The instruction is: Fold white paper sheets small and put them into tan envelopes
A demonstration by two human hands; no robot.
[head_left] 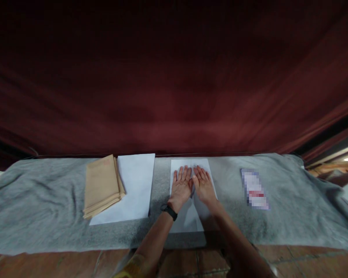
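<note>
A: What might go wrong with the white sheet [188,221]?

B: It lies centrally on the grey cloth [226,173], beneath both palms. Uneven pressure could, in my judgement, skew or wrinkle it, since the cloth looks soft and rumpled towards its ends.

A: And the hands?

B: Left hand [181,189]: palm down, spread flat, fingers extended and slightly parted. Right hand [203,188]: likewise flat, its thumb angled towards the left. Both touch the paper; neither grips anything.
</note>
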